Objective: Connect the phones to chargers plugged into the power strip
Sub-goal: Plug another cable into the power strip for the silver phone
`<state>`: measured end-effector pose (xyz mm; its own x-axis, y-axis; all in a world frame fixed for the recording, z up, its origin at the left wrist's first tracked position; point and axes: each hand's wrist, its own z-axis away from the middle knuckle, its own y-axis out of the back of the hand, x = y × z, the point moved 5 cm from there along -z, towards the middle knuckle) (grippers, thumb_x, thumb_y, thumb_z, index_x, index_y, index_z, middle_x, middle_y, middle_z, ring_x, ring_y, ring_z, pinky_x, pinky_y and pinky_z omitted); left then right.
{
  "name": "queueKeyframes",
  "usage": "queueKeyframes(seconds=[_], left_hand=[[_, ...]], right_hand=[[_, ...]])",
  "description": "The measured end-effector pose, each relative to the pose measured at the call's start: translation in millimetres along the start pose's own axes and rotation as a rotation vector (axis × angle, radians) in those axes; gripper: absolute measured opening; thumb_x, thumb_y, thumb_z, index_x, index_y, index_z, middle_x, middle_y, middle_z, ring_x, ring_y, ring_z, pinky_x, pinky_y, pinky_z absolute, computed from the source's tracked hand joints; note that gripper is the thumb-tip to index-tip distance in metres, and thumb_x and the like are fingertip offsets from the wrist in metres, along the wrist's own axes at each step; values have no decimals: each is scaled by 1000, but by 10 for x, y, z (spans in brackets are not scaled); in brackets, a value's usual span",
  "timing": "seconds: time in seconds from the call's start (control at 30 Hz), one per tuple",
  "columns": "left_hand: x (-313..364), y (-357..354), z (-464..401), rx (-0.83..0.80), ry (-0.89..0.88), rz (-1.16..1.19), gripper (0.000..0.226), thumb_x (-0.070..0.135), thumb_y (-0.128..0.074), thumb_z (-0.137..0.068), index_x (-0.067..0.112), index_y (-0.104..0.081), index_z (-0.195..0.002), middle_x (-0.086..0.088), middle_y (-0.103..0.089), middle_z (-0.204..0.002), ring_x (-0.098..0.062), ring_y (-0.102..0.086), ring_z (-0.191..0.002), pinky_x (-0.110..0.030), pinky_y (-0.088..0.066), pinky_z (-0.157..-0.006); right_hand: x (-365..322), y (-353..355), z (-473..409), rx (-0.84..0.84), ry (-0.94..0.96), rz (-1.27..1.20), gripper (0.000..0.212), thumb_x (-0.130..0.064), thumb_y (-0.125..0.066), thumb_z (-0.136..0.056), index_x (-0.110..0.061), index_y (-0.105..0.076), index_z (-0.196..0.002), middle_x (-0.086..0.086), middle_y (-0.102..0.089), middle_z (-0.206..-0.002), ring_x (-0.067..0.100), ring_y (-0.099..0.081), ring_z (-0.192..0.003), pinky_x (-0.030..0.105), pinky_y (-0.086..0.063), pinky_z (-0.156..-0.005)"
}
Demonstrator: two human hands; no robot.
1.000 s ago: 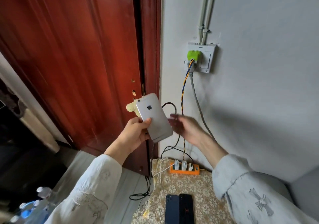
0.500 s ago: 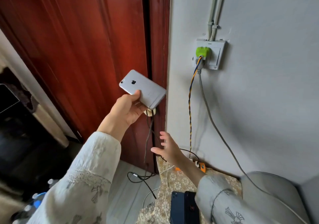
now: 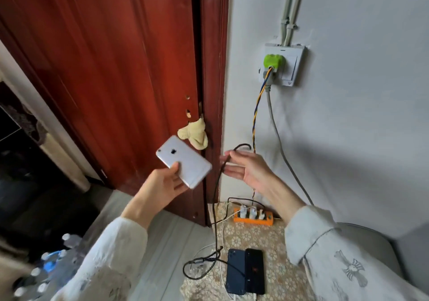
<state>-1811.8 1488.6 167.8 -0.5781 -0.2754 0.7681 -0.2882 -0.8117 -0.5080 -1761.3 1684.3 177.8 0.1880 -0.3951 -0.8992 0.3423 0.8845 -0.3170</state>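
My left hand (image 3: 162,184) holds a silver phone (image 3: 184,161) back side up, in the air in front of the red door. My right hand (image 3: 249,169) is beside it with fingers spread, and a black charging cable (image 3: 217,198) hangs looped over its fingers. The cable runs down toward the orange power strip (image 3: 253,219), which lies on a patterned table (image 3: 274,242) with three chargers plugged in. Two dark phones (image 3: 246,270) lie side by side on the table near its front, with white cables at their lower ends.
A wall socket (image 3: 284,64) with a green plug (image 3: 274,61) sits on the grey wall; a twisted cord and a grey cord drop from it. A yellow cloth (image 3: 195,134) is stuffed into the red door (image 3: 104,68). Water bottles (image 3: 46,270) stand on the floor at lower left.
My right hand has risen from near the table and now carries the black cable over its fingers. My left hand has lowered the silver phone toward it.
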Motion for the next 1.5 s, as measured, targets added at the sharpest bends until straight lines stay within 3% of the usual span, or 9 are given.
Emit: queueKeyframes(seconds=[0.2,0.33,0.5,0.83,0.93,1.03,1.17,1.33,1.5], left_hand=[[-581,-148,24,-133,64,-120,26,11,-43,-90,-1,-55,-109,-11,-69,-93,-26,-63,-90,-38,-49,-87],[-583,-303,3,-230,25,-130,30,17,-52,-84,-2,-56,-108,-11,-70,-98,-24,-68,-87,-33,-56,-73],[-492,-320,-104,-136,-93,-325,17,14,-51,-91,4,-50,-104,-12,-66,-103,-20,-66,-93,-36,-53,-86],[-424,-485,-38,-168,-90,-327,22,12,-52,-90,15,-46,-69,-6,-63,-83,-20,-62,-75,-30,-53,-59],[-395,-489,-48,-82,-61,-232,23,8,-51,-90,13,-44,-68,-9,-60,-82,-23,-61,-76,-35,-56,-58],[-331,-467,-93,20,-36,-113,16,7,-50,-91,9,-46,-75,-12,-61,-86,-25,-62,-79,-39,-57,-64],[-153,-435,-132,118,-61,2,13,6,-48,-91,8,-49,-78,-12,-62,-85,-21,-68,-66,-31,-57,-49],[74,-232,-152,257,-120,26,7,8,-49,-91,9,-49,-85,-9,-61,-89,-23,-61,-79,-35,-51,-55],[-4,9,-99,335,-111,64,4,8,-49,-92,9,-51,-88,-8,-59,-93,-23,-60,-85,-38,-49,-59]], right_hand=[[-243,-54,-81,63,-50,-194,27,-9,-42,-96,-5,-56,-72,7,-71,-59,15,-70,-57,25,-57,-55],[-318,-14,-124,123,-45,-201,26,-8,-42,-96,-2,-52,-73,11,-69,-55,18,-70,-59,32,-53,-72],[-218,55,-113,198,-137,-304,22,-4,-43,-95,0,-50,-74,15,-65,-50,22,-67,-55,37,-50,-88],[-270,141,-86,197,-175,-309,22,-4,-44,-94,0,-51,-74,15,-65,-48,20,-65,-42,25,-52,-39],[17,215,-27,169,-205,-142,26,-10,-41,-95,-5,-56,-74,4,-62,-48,13,-57,-40,21,-49,-44],[527,159,210,-137,-298,128,19,-14,-40,-95,-8,-58,-97,-5,-64,-59,6,-55,-52,19,-40,-53],[1117,103,505,-396,-354,228,37,-43,-50,-87,-12,-60,-105,2,-69,-95,19,-65,-98,33,-44,-92],[1250,271,559,-310,-173,789,17,-31,-60,-83,-17,-65,-74,-9,-68,-79,10,-61,-79,25,-46,-78],[1182,612,482,10,44,1263,27,-28,-55,-89,-4,-67,-87,3,-59,-86,11,-49,-80,31,-37,-79]])
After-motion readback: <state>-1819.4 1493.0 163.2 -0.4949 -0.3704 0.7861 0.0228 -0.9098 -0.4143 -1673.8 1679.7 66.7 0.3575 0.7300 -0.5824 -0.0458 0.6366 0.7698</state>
